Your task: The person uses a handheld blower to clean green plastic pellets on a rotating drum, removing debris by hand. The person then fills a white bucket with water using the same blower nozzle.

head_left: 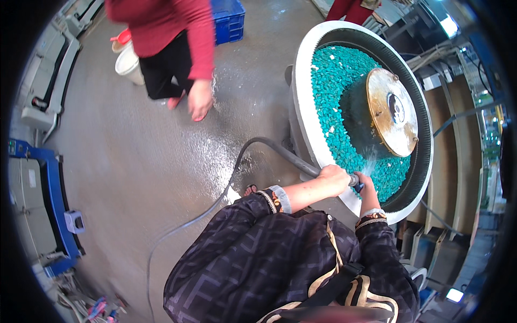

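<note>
A grey hose [293, 159] rises from the floor and runs through my left hand [335, 180], whose fingers wrap round it near its end. My right hand [367, 185] closes around the dark nozzle [355, 183] at the tip. Water sprays from it onto teal pebble-like pieces [338, 129] in a large round tub [311, 116]. The tub has a pale rim and a dark ribbed inner wall. From its middle stands a hub with a rusty, whitish round lid [392, 110]. Both hands are over the tub's near rim.
A person in a red top [161, 32] stands on the wet floor [124, 167] ahead on the left. White buckets [129, 65] and a blue crate [229, 24] are beyond. Machines [32, 199] line the left; shelving [458, 145] stands at the right. The hose trails across the floor.
</note>
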`<state>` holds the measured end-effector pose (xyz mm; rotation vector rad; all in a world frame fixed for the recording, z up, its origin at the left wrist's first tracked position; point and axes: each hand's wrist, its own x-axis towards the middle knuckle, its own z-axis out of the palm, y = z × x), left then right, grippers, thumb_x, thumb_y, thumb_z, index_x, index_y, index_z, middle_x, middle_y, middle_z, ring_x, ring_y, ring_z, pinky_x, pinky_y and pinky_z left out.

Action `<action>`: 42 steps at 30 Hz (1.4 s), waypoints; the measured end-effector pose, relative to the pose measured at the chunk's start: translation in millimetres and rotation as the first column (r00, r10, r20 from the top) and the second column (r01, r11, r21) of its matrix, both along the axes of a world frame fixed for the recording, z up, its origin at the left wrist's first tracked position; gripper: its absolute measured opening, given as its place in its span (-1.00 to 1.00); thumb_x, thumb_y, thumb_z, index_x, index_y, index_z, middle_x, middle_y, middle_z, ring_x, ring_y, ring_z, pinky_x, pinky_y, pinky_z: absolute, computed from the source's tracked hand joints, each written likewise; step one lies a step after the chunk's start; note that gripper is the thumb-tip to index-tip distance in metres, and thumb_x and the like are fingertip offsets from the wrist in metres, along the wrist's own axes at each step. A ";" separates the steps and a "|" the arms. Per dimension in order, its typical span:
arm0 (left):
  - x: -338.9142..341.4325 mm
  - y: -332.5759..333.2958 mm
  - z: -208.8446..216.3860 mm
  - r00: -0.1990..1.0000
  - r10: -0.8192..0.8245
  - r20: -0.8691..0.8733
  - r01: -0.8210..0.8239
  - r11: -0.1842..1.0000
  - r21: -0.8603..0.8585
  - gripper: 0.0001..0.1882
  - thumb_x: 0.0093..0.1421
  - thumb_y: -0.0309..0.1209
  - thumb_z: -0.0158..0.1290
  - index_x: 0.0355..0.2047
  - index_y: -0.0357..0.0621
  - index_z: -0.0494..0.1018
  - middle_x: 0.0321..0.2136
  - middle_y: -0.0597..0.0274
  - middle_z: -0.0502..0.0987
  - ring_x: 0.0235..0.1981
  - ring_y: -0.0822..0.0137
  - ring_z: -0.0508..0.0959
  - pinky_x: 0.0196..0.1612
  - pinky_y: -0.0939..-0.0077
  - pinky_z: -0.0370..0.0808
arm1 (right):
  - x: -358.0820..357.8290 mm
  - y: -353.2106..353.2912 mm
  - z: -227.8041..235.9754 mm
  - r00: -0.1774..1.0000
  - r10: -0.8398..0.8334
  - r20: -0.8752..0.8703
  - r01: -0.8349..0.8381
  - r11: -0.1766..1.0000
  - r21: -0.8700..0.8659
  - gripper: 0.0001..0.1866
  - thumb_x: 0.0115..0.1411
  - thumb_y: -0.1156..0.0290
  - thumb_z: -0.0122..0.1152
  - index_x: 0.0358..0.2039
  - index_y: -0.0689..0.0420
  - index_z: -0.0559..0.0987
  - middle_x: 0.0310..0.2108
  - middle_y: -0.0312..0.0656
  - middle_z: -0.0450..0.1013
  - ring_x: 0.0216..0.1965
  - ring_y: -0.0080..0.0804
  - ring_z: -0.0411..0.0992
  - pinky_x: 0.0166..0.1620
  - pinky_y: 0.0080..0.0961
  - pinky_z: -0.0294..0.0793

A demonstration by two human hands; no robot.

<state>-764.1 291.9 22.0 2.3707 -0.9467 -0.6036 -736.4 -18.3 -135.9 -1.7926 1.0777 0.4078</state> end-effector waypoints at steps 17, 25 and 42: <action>65.9 57.8 35.9 0.952 0.144 0.269 -0.164 0.985 0.055 -0.62 -0.04 -0.27 0.05 -0.13 0.31 0.44 -0.57 0.17 0.53 -0.52 0.14 0.54 -0.42 0.26 0.48 | 75.2 81.4 11.3 0.991 0.023 0.133 -0.057 0.965 0.257 -0.64 0.04 0.26 0.15 -0.24 0.28 0.46 -0.44 -0.14 0.45 -0.59 -0.43 0.41 -0.63 -0.55 0.34; 184.0 89.8 60.2 0.745 0.547 0.381 -0.593 0.805 0.003 -0.64 0.00 -0.26 0.06 -0.12 0.25 0.45 -0.46 0.09 0.54 -0.40 0.10 0.55 -0.32 0.31 0.45 | 154.4 94.2 9.8 0.941 0.124 0.316 -0.175 0.974 0.141 -0.73 0.09 0.26 0.09 -0.29 0.18 0.50 -0.47 -0.28 0.43 -0.57 -0.54 0.40 -0.60 -0.62 0.34; 469.2 114.1 -14.1 0.830 0.514 0.218 -0.495 0.858 -0.138 -0.61 0.02 -0.25 0.06 -0.08 0.19 0.41 -0.63 -0.04 0.49 -0.55 -0.02 0.52 -0.45 0.18 0.44 | 381.6 197.0 46.1 0.831 -0.286 0.477 0.133 0.935 0.329 -0.66 0.11 0.20 0.08 -0.25 0.23 0.50 -0.46 -0.22 0.45 -0.57 -0.54 0.38 -0.51 -0.61 0.36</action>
